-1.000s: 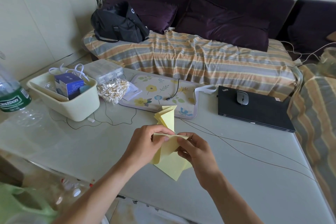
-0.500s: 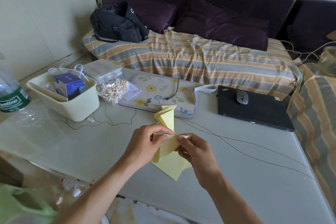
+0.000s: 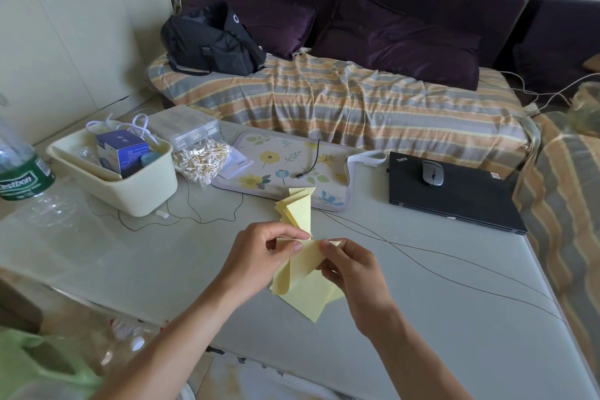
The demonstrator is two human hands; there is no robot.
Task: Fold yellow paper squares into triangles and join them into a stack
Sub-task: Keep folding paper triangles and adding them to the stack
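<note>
A yellow paper square (image 3: 303, 282) hangs between both hands above the table's middle, partly folded, one lower corner pointing down. My left hand (image 3: 259, 258) pinches its upper left edge between thumb and forefinger. My right hand (image 3: 352, 269) pinches the upper right edge. Just beyond the hands a joined stack of folded yellow triangles (image 3: 297, 208) lies on the table, its far end resting on the floral mat.
A floral mat (image 3: 282, 162) with a small cable lies behind the stack. A cream bin (image 3: 130, 191) with a blue box, a bag of cotton swabs (image 3: 201, 161), a water bottle (image 3: 19, 172), and a black laptop (image 3: 454, 195) with a mouse sit around. Thin wires (image 3: 422, 250) cross the table.
My fingers have shifted slightly along the paper's top edge, and the left flap has curled open a little. The folded stack has not moved.
</note>
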